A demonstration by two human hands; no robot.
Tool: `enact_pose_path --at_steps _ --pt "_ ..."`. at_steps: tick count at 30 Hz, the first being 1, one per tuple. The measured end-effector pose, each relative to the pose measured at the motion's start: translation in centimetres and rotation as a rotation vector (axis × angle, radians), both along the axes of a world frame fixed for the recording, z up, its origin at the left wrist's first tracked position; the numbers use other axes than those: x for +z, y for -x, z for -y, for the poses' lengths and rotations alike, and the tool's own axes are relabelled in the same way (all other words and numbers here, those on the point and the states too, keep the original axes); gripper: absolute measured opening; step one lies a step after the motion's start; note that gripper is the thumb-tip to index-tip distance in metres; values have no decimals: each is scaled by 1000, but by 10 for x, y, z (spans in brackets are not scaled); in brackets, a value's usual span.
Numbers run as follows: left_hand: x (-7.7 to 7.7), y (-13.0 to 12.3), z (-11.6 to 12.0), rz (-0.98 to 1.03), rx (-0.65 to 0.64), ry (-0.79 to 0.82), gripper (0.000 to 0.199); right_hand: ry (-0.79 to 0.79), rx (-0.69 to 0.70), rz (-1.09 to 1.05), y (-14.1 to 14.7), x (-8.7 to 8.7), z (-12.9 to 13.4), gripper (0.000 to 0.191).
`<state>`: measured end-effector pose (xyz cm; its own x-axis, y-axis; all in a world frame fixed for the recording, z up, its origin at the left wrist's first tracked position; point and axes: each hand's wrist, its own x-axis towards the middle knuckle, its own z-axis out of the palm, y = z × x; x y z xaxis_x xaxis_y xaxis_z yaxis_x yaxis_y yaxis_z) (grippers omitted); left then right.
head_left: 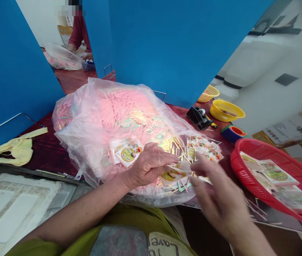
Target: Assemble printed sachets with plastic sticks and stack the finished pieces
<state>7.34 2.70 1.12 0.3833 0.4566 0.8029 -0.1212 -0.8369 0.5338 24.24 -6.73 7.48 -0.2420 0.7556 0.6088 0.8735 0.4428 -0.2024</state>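
Observation:
My left hand (153, 164) is over the front of a large clear plastic bag (81, 124), its fingers and thumb closed on a small printed packet (172, 174). Close by on the right, my right hand (217, 193) is blurred, its thumb and fingers apart beside the packet's edge. Inside the bag lie heaped thin pink sticks (119, 106), with green and yellow ones nearer the front. More printed packets (126, 153) rest on the heap left of my hands, and others (206, 147) lie to the right.
A red basket (258, 145) with packets stands at right. Behind it are a black tape dispenser (199, 118), tape rolls (232, 133) and yellow baskets (227, 109). Blue partitions (161, 46) rise behind the bag. A yellow cloth (20, 151) lies left. Another person's arm (78, 33) shows beyond.

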Motion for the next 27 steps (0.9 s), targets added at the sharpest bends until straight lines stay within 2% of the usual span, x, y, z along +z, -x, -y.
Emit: enact_pose_path --at_steps 2,5,6,8,10,11,13,15,16,19,22,24,27 --pt "-1 -7 5 -33 32 29 30 -73 -41 0 -4 -13 1 50" --pt "-14 -5 7 -318 172 41 31 -124 -311 16 -48 -35 -8 43" --pt "-19 -1 6 -471 214 -8 26 -45 -367 24 -70 -43 -13 39" --pt "-30 8 6 -759 263 -153 17 141 -373 80 -109 -59 -23 32" --pt "-37 15 6 -947 272 -252 12 201 -426 247 -128 -74 -35 29" --pt "-39 16 7 -1003 267 -276 10 213 -426 319 -127 -80 -41 29" --pt "-40 17 9 -1078 245 -293 10 278 -332 424 -107 -86 -56 33" --pt "-40 16 9 -1111 230 -298 13 439 -177 458 -78 -87 -76 40" --pt "-39 16 9 -1116 231 -297 14 550 -151 457 -64 -87 -87 43" --pt "-40 16 8 -1107 242 -286 16 809 -278 406 -43 -88 -116 44" --pt "-41 17 6 -1088 227 -267 17 855 -454 349 -42 -94 -127 54" --pt "-40 17 5 -1085 211 -253 17 907 -484 312 -43 -97 -126 59" --pt "-39 16 3 -1105 194 -241 15 1020 -430 291 -38 -94 -125 62"
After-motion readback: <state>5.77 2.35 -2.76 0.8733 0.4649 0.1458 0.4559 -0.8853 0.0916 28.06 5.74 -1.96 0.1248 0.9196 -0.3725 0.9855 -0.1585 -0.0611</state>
